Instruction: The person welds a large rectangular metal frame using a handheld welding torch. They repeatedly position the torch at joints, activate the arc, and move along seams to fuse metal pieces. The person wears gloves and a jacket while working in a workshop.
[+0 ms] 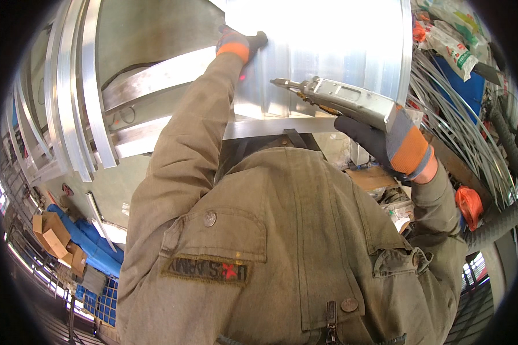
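1. Well left of and below the left fingers point(260, 39), a grey-green floor point(106, 190) shows.
2. Farther down that side lie open cardboard boxes point(50, 233), beside long blue rolls point(92, 244) and a blue grid-sided crate point(107, 303).
3. At the far-left rim, beyond these, a patch of bright light point(2, 195) glares.
4. Right of the right fingers point(354, 129), thin metal strips point(469, 123) lie bundled, with crumpled plastic bags point(457, 52) above.
5. Lower right of those fingers: an orange-red bag point(469, 207) near a grey ribbed hose point(492, 225).

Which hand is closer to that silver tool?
Right. The right hand holds the silver tool by its rear; the left hand is apart from it, left of its pointed tip.
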The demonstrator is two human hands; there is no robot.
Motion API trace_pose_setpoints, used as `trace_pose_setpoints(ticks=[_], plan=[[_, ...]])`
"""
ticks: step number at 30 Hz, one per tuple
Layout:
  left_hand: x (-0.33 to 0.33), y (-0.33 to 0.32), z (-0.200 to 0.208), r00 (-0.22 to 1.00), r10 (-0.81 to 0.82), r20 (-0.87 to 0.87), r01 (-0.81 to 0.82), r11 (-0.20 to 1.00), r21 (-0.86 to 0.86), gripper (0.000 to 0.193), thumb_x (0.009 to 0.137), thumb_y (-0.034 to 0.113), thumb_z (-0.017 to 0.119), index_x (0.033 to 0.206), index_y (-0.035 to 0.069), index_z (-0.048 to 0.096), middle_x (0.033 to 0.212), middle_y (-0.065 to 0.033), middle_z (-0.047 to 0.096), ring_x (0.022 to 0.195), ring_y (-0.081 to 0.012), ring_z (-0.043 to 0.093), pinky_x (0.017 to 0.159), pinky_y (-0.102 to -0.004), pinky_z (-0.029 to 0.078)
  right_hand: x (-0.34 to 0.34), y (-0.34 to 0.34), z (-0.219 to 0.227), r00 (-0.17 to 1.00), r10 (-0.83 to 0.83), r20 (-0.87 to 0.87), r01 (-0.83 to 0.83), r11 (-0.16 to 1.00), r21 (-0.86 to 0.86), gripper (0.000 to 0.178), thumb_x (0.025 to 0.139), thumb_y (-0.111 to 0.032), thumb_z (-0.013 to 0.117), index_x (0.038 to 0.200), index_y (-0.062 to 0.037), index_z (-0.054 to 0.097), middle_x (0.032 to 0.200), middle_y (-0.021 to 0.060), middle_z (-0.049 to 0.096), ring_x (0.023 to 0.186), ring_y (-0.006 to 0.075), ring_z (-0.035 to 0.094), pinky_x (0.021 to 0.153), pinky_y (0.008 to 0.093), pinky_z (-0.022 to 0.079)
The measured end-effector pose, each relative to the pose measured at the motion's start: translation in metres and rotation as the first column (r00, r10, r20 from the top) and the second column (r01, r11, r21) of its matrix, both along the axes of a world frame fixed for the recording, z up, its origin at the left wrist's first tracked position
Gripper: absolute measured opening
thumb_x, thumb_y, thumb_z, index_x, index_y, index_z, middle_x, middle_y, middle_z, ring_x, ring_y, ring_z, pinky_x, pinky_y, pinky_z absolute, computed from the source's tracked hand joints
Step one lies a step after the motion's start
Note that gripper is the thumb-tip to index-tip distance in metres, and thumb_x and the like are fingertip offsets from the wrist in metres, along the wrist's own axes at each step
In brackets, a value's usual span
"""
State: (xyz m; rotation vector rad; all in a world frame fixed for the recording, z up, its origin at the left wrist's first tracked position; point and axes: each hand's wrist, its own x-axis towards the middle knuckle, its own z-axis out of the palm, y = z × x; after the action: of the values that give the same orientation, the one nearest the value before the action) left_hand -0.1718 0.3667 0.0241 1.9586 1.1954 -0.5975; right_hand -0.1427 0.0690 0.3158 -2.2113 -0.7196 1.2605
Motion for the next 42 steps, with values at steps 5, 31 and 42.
trace_pose_setpoints(ticks=[5,31,42], plan=[[0.002,-0.001,0.005,1.0,-0.006,-0.01,0.006,1.0,-0.013,0.132,0.073,0.062,0.086,0.165,-0.011,0.025,0.156,-0.0309,0.059,0.145,-0.044,0.06,0.119,-0.046,0.052,0.017,0.031,0.003,0.963,0.27,-0.005,-0.27,0.962,-0.035,0.043,0.104,-0.03,0.082,0.137,-0.0027,0.077,0.102,0.0153,0.084,0.087,0.0212,0.079,0.079,0.036,0.063],[0.008,0.007,0.009,0.989,-0.117,-0.088,0.111,0.992,-0.061,0.144,0.076,0.066,0.085,0.171,-0.012,0.01,0.163,-0.0341,0.053,0.149,-0.0443,0.057,0.124,-0.0451,0.049,0.027,0.119,-0.153,0.612,0.788,-0.072,-0.791,0.611,-0.032,0.048,0.109,-0.05,0.067,0.128,-0.0067,0.075,0.099,0.0173,0.079,0.086,0.0302,0.074,0.084,0.0408,0.059],[0.007,0.009,0.016,0.987,-0.135,-0.088,0.128,0.989,-0.08,0.146,0.078,0.068,0.083,0.172,-0.013,0.005,0.168,-0.0351,0.047,0.153,-0.0441,0.053,0.127,-0.0467,0.045,0.028,0.132,-0.134,0.633,0.75,-0.192,-0.774,0.62,-0.129,0.036,0.106,-0.038,0.068,0.122,-0.0074,0.076,0.105,0.0125,0.079,0.092,0.0297,0.073,0.086,0.0419,0.06]])
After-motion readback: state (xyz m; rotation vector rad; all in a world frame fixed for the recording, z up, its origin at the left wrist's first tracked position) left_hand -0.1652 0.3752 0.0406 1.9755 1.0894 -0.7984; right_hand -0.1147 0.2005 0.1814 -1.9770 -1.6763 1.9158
